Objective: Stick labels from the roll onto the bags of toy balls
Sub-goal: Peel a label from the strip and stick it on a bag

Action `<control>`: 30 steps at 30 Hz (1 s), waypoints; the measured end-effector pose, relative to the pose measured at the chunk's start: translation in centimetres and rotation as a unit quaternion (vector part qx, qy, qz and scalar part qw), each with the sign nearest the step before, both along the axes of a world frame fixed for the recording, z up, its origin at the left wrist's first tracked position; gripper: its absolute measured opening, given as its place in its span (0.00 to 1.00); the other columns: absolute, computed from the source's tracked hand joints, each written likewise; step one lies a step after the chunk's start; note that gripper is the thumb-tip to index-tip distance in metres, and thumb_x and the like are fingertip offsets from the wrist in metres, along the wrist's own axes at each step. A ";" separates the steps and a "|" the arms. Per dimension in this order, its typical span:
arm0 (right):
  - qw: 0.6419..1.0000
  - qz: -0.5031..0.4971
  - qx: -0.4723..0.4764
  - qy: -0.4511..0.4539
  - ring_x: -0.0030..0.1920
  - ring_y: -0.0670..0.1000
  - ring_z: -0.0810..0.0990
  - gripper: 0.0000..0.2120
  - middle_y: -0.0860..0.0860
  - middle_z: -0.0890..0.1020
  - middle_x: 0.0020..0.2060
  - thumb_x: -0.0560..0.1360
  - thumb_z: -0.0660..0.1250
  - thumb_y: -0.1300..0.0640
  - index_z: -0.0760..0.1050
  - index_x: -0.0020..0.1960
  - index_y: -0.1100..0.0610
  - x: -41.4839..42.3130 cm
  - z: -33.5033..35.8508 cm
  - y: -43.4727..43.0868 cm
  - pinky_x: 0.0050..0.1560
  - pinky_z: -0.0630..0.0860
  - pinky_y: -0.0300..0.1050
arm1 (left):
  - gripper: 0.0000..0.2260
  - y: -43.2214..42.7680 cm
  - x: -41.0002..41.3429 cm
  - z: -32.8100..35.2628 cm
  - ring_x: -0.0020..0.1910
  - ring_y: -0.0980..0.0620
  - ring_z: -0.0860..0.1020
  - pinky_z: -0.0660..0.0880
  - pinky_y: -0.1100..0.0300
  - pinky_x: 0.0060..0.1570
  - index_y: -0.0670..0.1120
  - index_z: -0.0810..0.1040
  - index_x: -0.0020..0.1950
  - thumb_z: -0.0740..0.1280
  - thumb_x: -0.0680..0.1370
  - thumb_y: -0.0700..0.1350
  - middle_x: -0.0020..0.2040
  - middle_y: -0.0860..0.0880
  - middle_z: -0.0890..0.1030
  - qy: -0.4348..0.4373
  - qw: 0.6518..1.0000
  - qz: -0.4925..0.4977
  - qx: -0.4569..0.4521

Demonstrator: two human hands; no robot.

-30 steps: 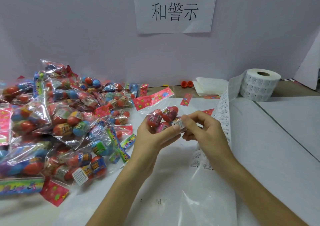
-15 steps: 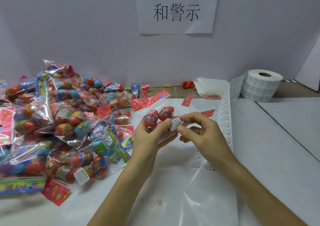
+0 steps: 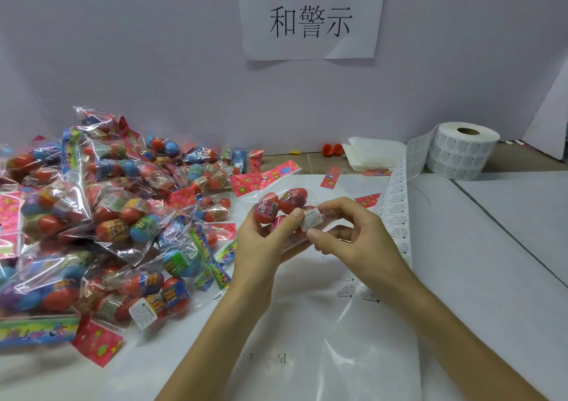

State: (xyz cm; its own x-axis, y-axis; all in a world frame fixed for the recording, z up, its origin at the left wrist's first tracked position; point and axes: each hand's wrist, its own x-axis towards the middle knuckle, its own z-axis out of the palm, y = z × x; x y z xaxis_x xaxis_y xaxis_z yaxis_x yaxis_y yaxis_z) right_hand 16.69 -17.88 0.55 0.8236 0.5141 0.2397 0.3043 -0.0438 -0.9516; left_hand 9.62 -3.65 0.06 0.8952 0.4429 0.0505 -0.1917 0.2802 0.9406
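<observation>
the left hand (image 3: 264,244) is gripping a bag of toy balls (image 3: 284,202), fingers curled around it. just beside it, the right hand (image 3: 359,241) is pinching a white label (image 3: 311,220) at the bag. beyond the right hand, the label strip (image 3: 396,213) is running to the roll (image 3: 461,154). left of the left hand, a pile of bags (image 3: 107,216) is lying.

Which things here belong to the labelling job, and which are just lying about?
Job: left hand, held bag, right hand, warning label, label roll, unrolled strip, bag pile.
Lying about: orange caps, folded white paper, wall sign.
</observation>
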 end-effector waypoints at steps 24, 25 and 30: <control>0.998 0.009 0.055 0.027 0.34 0.52 0.82 0.03 0.56 0.84 0.43 0.78 0.71 0.64 0.80 0.51 0.60 -0.1 0.3 -0.1 0.41 0.81 0.46 | 0.13 0.0 -0.1 0.2 0.52 0.43 0.86 0.84 0.54 0.48 0.46 0.81 0.63 0.72 0.78 0.43 0.54 0.43 0.87 0.003 1.000 -0.011 -0.013; 0.998 0.001 0.061 0.029 0.33 0.52 0.82 0.05 0.56 0.84 0.42 0.76 0.73 0.59 0.80 0.50 0.60 -0.2 0.3 0.0 0.40 0.81 0.46 | 0.15 -0.1 -0.2 0.2 0.52 0.43 0.86 0.84 0.53 0.49 0.47 0.81 0.64 0.72 0.77 0.44 0.54 0.44 0.87 0.006 1.000 -0.012 -0.005; 0.998 -0.024 0.049 0.015 0.32 0.50 0.82 0.09 0.53 0.83 0.37 0.74 0.74 0.55 0.80 0.47 0.61 -0.1 0.4 0.1 0.38 0.80 0.43 | 0.18 -0.1 -0.2 0.1 0.51 0.43 0.86 0.84 0.49 0.52 0.46 0.80 0.64 0.74 0.75 0.46 0.53 0.43 0.87 0.020 0.999 -0.018 0.017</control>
State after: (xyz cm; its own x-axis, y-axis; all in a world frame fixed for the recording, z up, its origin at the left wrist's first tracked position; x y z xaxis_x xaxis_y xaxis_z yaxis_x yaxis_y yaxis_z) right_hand 16.57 -17.79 0.92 0.8540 0.4490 0.2629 0.2762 0.0369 -0.9604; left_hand 9.40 -3.73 0.14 0.9118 0.4097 0.0286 -0.1441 0.2538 0.9565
